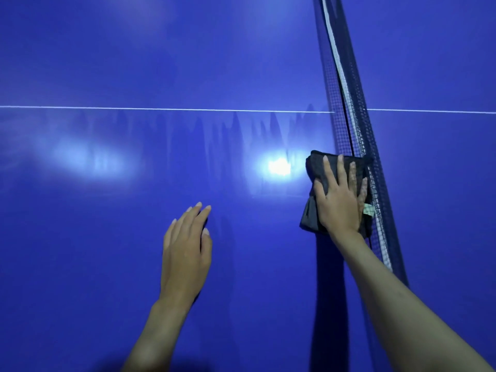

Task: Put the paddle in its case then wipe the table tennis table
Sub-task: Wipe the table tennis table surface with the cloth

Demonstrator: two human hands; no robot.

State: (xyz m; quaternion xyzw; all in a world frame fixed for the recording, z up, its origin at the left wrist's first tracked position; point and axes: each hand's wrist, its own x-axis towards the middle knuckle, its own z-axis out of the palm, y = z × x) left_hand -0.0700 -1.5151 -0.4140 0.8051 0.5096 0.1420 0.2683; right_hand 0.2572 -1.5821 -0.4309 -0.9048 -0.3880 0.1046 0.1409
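The blue table tennis table [107, 237] fills the view, crossed by a thin white centre line [161, 109]. A folded dark cloth [314, 216] lies on the table right beside the net. My right hand [339, 200] presses flat on the cloth with straight, spread fingers. My left hand [186, 248] rests flat on the bare table surface to the left, fingers straight, holding nothing. Streaky wipe marks show on the surface below the white line. The paddle and its case are not in view.
The dark mesh net [354, 122] with a white top band runs diagonally from the upper middle down to the right, touching the cloth's right edge. Bright light reflections [279, 166] glare on the table. The table's far half lies beyond the net.
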